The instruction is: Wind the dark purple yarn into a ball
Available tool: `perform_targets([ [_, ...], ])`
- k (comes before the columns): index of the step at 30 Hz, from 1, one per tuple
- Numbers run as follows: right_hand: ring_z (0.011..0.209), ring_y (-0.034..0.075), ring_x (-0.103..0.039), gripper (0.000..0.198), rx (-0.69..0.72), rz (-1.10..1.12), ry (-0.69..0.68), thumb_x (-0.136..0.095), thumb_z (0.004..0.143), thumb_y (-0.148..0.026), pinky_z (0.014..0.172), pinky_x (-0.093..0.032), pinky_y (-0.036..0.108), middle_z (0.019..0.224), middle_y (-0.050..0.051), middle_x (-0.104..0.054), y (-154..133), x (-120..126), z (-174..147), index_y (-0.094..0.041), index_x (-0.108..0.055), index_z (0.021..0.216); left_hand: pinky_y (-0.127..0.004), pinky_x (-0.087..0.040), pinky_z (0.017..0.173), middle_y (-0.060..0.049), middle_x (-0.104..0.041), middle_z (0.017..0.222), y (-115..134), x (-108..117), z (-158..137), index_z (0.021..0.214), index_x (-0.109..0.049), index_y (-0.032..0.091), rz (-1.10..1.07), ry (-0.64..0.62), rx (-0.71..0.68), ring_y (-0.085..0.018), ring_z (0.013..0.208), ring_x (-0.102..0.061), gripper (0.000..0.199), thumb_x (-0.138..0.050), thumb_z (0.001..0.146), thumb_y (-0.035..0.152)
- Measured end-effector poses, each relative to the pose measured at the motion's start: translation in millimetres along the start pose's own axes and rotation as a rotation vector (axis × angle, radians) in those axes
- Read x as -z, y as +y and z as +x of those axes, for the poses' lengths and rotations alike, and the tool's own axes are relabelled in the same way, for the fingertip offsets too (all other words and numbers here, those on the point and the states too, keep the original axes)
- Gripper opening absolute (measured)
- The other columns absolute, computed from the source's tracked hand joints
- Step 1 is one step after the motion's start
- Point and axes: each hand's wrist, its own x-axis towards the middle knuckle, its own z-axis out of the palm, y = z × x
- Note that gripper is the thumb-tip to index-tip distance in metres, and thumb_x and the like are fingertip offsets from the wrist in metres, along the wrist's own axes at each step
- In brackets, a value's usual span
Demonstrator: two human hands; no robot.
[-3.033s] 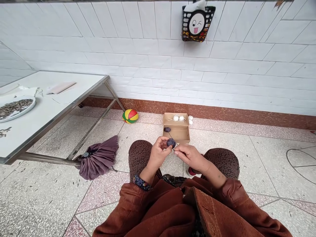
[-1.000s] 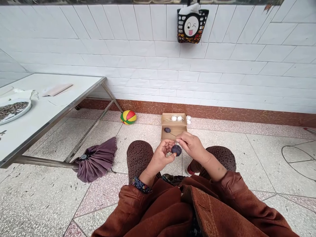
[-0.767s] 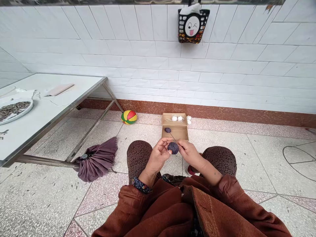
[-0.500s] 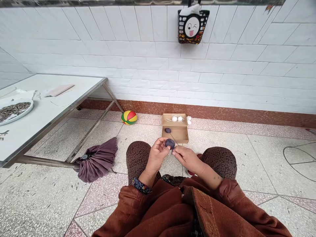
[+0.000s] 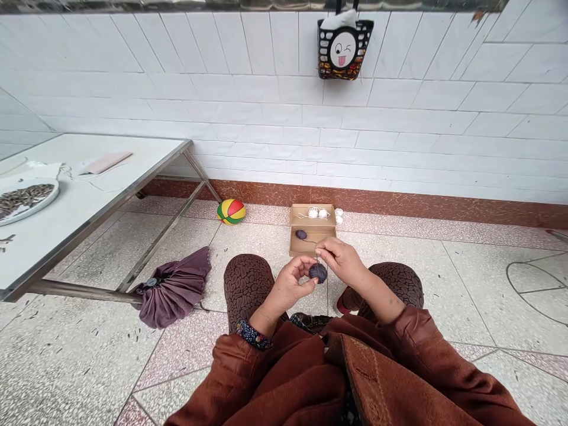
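Note:
My left hand (image 5: 290,285) is closed on a dark purple-grey ball of yarn (image 5: 318,273), thumb below and fingers above. Just above and to the right of it, my right hand (image 5: 344,260) pinches the strand of yarn, which runs down to the ball. From the pinch the strand also leads back to a second dark ball of yarn (image 5: 301,235), lying in the near half of an open cardboard box (image 5: 291,244) on the floor. Two white balls of yarn (image 5: 323,213) sit in the box's far half.
More white balls (image 5: 339,216) lie right of the box. A striped ball (image 5: 231,211) rests by the table leg. On the left stand a table (image 5: 146,155) with a plate of dark pieces (image 5: 33,198) and a folded umbrella (image 5: 177,290). A black basket (image 5: 345,65) hangs on the wall.
My right hand has risen away from the ball, drawing the strand up. The held ball has moved slightly right and down with my left hand, whose fingers have turned.

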Motion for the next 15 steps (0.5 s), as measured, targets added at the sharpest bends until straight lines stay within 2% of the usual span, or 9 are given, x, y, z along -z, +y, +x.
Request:
perform_targets([
  [4,0.078,0.018,-0.063,0.019,-0.077,0.067,-0.011,-0.048,0.103,-0.026,0.073,-0.048,0.028,0.083,0.003,-0.066,13.1,-22.6,-15.6,-0.022,-0.062,0.091,-0.026,-0.046,0.085,-0.003,-0.066,0.103,0.9,-1.1,-1.1,0.115,-0.063,0.022,-0.235,0.059,0.011,-0.015,0.096,-0.061,0.046,-0.081,0.073,0.025],
  [7,0.072,0.017,-0.061,0.015,-0.132,0.041,-0.07,-0.049,0.101,-0.022,0.067,-0.045,0.027,0.078,0.002,-0.064,13.3,-34.1,-29.0,-0.022,-0.059,0.089,-0.029,-0.045,0.091,-0.005,-0.068,0.106,-0.6,0.2,1.3,0.113,-0.068,0.02,-0.317,0.159,0.036,-0.016,0.098,-0.062,0.045,-0.084,0.071,0.028],
  [10,0.071,0.017,-0.06,0.016,-0.126,0.024,-0.122,-0.051,0.101,-0.023,0.066,-0.045,0.026,0.078,0.001,-0.064,7.0,-35.9,-35.1,-0.022,-0.058,0.087,-0.03,-0.046,0.092,-0.005,-0.07,0.104,-4.3,2.8,5.3,0.104,-0.07,0.019,-0.306,0.278,0.055,-0.017,0.097,-0.063,0.039,-0.085,0.069,0.026],
  [13,0.077,0.017,-0.063,0.017,-0.04,0.073,-0.181,-0.048,0.103,-0.024,0.073,-0.047,0.027,0.084,0.003,-0.067,-3.4,-31.3,-35.5,-0.022,-0.06,0.092,-0.03,-0.047,0.093,-0.004,-0.071,0.103,-7.4,6.1,8.1,0.103,-0.07,0.019,-0.225,0.374,0.048,-0.016,0.096,-0.064,0.037,-0.082,0.069,0.023],
  [15,0.079,0.017,-0.064,0.017,0.024,0.109,-0.209,-0.048,0.104,-0.025,0.075,-0.048,0.027,0.086,0.003,-0.068,-10.8,-27.0,-34.9,-0.021,-0.061,0.094,-0.031,-0.048,0.092,-0.004,-0.072,0.101,-8.0,8.2,8.5,0.104,-0.069,0.019,-0.128,0.392,0.038,-0.016,0.095,-0.065,0.035,-0.079,0.071,0.023],
])
